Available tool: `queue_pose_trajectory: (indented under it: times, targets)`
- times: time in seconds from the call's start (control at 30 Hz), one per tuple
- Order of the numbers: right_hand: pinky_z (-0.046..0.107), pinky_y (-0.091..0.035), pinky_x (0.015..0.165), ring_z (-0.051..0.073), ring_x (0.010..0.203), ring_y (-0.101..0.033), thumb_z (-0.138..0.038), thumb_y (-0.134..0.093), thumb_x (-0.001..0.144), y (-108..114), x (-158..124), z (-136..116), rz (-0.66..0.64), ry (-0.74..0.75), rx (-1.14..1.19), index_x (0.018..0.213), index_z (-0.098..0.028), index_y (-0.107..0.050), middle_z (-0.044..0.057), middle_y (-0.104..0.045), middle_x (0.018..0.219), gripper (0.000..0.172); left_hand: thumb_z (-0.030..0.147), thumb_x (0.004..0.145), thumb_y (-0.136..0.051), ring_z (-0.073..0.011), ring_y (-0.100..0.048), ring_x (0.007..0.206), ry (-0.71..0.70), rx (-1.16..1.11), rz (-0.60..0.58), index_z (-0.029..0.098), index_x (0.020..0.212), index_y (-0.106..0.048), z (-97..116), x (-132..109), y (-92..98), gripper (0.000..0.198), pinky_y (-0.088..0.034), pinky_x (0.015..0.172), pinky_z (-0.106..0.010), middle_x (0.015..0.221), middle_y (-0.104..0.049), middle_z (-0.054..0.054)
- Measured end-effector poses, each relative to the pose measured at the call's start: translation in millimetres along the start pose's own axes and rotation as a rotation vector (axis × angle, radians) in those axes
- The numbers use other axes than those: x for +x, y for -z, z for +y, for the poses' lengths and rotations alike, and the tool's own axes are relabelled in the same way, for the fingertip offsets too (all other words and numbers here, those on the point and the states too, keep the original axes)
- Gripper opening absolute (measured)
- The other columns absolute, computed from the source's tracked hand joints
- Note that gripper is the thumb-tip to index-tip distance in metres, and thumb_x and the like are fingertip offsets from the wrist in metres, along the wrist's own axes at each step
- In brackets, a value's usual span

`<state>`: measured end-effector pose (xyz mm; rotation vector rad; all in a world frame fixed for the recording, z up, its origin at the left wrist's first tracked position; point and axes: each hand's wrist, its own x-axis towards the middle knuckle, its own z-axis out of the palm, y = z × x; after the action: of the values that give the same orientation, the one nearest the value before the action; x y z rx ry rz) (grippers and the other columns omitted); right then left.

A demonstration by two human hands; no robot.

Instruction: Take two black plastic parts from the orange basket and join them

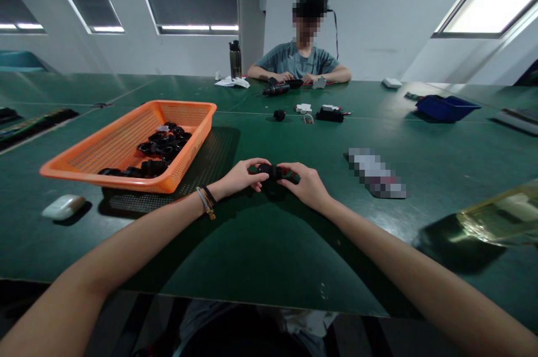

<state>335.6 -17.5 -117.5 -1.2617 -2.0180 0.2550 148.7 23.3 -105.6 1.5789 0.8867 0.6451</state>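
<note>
Two hands pinch one little black part [272, 171] just above the green table [260, 245].

The fingers [257, 169] of both hands curl in and squeeze the black part from each side, thumbs underneath. The left hand [241, 176] and right hand [306, 184] nearly touch, with both arms stretched far forward. Only this one part is being worked on. Many black parts [162, 147] lie in the orange basket [105, 179] on the left, and I cannot tell if those are finished or waiting.
</note>
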Motion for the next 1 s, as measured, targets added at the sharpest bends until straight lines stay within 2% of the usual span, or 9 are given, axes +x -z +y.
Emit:
queue_pose_trajectory:
  times: [0.5,0.63,0.9,1.0]
  targets:
    - [0.031,-0.047,0.07,0.016,0.077,-0.058,-0.019,-0.059,0.071,-1.7,0.5,1.5,-0.01,-0.018,-0.015,0.099,-0.017,-0.059,0.005,-0.065,0.084,0.028,0.016,0.07,-0.059,-0.0034,-0.054,0.045,0.016,-0.017,0.004,0.013,0.106,-0.052,1.0,1.6,0.5,0.037,-0.049,0.046,-0.016,0.071,-0.057,0.001]
    - [0.032,-0.048,0.07,0.017,0.076,-0.058,-0.02,-0.059,0.072,-2.5,0.8,2.3,-0.01,-0.014,-0.017,0.1,-0.017,-0.059,0.005,-0.065,0.084,0.028,0.015,0.071,-0.058,-0.0033,-0.053,0.045,0.032,-0.027,0.014,0.013,0.107,-0.053,2.2,1.4,0.0,0.036,-0.049,0.046,-0.016,0.064,-0.055,0.003]
    - [0.03,-0.048,0.07,0.016,0.079,-0.059,-0.015,-0.059,0.069,-2.7,0.7,1.0,0.005,-0.042,0.062,0.102,-0.019,-0.055,0.003,-0.063,0.085,0.034,0.014,0.071,-0.058,-0.0031,-0.051,0.043,0.038,-0.043,0.021,0.013,0.107,-0.053,2.0,2.7,0.2,0.036,-0.048,0.046,-0.016,0.059,-0.054,0.004]
    - [0.03,-0.048,0.07,0.015,0.079,-0.059,-0.014,-0.058,0.069,-2.0,0.8,-0.4,0.001,-0.054,0.08,0.099,-0.018,-0.054,0.003,-0.063,0.084,0.031,0.015,0.071,-0.058,-0.0033,-0.052,0.044,0.039,-0.039,0.016,0.012,0.108,-0.052,1.3,3.4,0.7,0.037,-0.048,0.046,-0.016,0.06,-0.055,0.003]
